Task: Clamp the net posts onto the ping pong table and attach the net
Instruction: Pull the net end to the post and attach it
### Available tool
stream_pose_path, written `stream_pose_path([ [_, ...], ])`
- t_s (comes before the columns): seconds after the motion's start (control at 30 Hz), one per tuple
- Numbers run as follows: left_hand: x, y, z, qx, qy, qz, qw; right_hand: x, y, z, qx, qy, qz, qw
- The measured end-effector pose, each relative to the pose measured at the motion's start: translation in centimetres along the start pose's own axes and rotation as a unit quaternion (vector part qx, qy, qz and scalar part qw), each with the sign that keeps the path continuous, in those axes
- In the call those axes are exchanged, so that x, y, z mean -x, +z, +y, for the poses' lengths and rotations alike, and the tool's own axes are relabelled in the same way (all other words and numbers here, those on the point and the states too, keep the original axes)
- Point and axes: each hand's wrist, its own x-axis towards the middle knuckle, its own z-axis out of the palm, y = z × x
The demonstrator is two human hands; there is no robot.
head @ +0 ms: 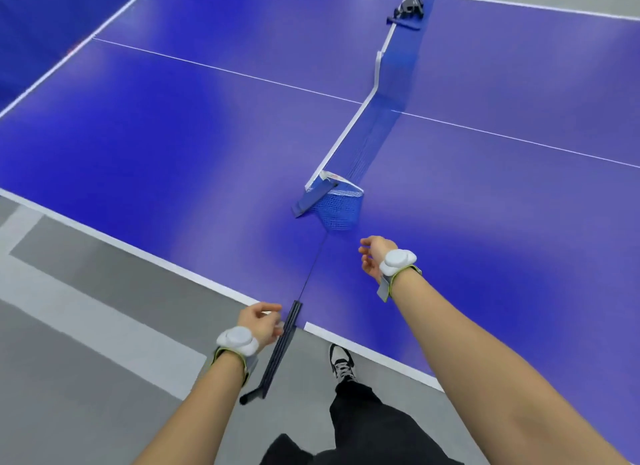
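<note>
Now clamping the near net post (282,347) at the ping pong table (173,153) edge: left hand (261,322) seemingly grips it, right hand (372,258) loosely curled, empty. Net (341,205) lies slack mid-table; next tension cord.

Left hand (261,322) gripping near net post (281,350) at edge of ping pong table (156,135), post tilting off table over floor (69,326). Right hand (372,258) hovering above table, fingers loosely curled, holding nothing. Thin cord (313,269) running from post to bunched net (341,206) lying slack along table. Far net post (410,5) sitting at opposite edge.
</note>
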Motion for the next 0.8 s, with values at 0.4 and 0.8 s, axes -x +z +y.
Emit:
stream_pose_path([
  [0.4,-8.5,3.7,6.4,0.006,-0.069,-0.015,0.998,-8.5,7.9,-8.1,0.103,-0.029,-0.043,0.993],
  [0.8,-19.6,7.7,18.5,0.197,0.017,-0.004,0.980,-14.5,12.2,-8.6,0.189,-0.096,-0.063,0.975],
])
